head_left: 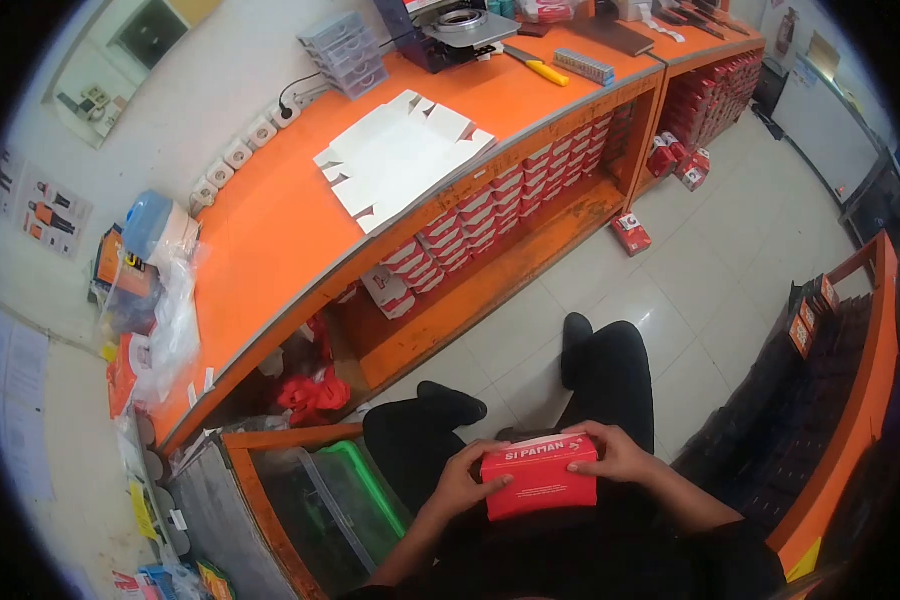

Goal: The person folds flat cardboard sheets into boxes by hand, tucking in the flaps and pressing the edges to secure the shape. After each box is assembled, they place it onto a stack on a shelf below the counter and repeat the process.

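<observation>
A red box [540, 482] with white lettering is held over my lap, its printed side facing up. My left hand [466, 480] grips its left end, the thumb lying on the printed face. At the right end, my right hand [610, 455] holds the box with the thumb on the front and the fingers over the top edge. On the orange counter [260, 250] ahead lies a flat white cardboard sheet [400, 155] with notched edges.
Red and white boxes [460, 235] fill the shelf under the counter. One red box [631, 233] lies on the tiled floor. A yellow-handled knife [545, 70] and clear drawers [345, 55] stand on the counter. Nearby left is a lidded bin [340, 500]; an orange-edged rack [850, 440] is right.
</observation>
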Tool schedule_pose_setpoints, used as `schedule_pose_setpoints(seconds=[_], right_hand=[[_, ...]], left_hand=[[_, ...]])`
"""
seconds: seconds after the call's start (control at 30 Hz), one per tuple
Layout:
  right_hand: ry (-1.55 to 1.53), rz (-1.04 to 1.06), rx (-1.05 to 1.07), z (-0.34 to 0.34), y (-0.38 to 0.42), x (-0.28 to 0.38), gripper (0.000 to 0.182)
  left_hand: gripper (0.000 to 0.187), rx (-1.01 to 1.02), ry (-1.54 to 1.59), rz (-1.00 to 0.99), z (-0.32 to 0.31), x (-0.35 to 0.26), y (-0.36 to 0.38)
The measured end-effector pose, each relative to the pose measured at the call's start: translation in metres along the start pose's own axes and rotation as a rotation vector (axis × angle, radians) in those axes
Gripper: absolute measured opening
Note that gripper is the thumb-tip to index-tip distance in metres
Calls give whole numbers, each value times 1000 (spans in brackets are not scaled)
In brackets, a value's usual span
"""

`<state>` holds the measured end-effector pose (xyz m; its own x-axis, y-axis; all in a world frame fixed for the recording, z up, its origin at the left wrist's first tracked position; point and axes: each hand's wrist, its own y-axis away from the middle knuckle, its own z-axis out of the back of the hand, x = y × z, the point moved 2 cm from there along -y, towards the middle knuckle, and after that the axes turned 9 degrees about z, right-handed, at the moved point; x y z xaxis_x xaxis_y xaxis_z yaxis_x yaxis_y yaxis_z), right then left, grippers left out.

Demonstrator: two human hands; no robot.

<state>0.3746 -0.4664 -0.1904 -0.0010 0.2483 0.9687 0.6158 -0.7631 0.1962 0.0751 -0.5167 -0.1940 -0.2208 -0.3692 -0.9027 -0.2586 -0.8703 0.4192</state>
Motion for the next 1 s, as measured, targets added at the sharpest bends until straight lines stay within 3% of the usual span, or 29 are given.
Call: schedule_pose_setpoints(seconds=[0.1, 0.2, 0.23, 0.27, 0.33, 0.37, 0.4, 0.47, 0.5, 0.53, 0.57, 0.6, 0.73, 0.8, 0.87, 1.0], right_hand=[[171, 93, -2, 2, 2, -6, 53], [380, 220, -66, 4, -5, 4, 53], [549, 343, -113, 3, -11, 14, 66], [540, 332, -106, 0, -19, 16, 66], [779, 497, -281, -5, -34, 25, 79], [848, 519, -265, -8, -43, 18, 82], [841, 513, -263, -14, -54, 12, 82], [875, 780, -254, -33, -77, 5, 76], [871, 776, -253, -44, -88, -1, 76], [944, 810, -124, -58, -99, -6, 73], [1013, 844, 8, -70, -108, -9, 70], [1007, 843, 11, -78, -117, -7, 70], [1056, 727, 219, -67, -140, 3, 69], [1014, 484, 94, -30, -139, 11, 72], [1098, 379, -133, 15, -128, 8, 73], [1331, -143, -429, 84, -102, -32, 84]], left_hand=[[55, -30, -164, -156, -1, 3, 0], [59, -128, -282, -172, 1, 2, -1], [69, -283, -282, -169, -2, 9, -2], [69, -282, -278, -154, -5, 19, -6], [74, -532, 311, 35, 1, 33, -16], [74, -522, 578, 181, 3, 34, -17], [74, -524, 575, 191, 9, 29, -18], [66, -110, 1047, 330, 10, 20, -24], [58, -172, 1040, 342, 5, 14, -29], [58, -175, 1040, 346, 1, 17, -35], [56, -292, 1004, 337, 1, 25, -43], [56, -410, 965, 329, 6, 36, -50], [47, -610, 1032, 287, 77, 52, -82], [48, -675, 930, 239, 132, 62, -103], [47, -791, 867, 207, 193, 90, -133], [43, -894, 728, 177, 322, 149, -222]])
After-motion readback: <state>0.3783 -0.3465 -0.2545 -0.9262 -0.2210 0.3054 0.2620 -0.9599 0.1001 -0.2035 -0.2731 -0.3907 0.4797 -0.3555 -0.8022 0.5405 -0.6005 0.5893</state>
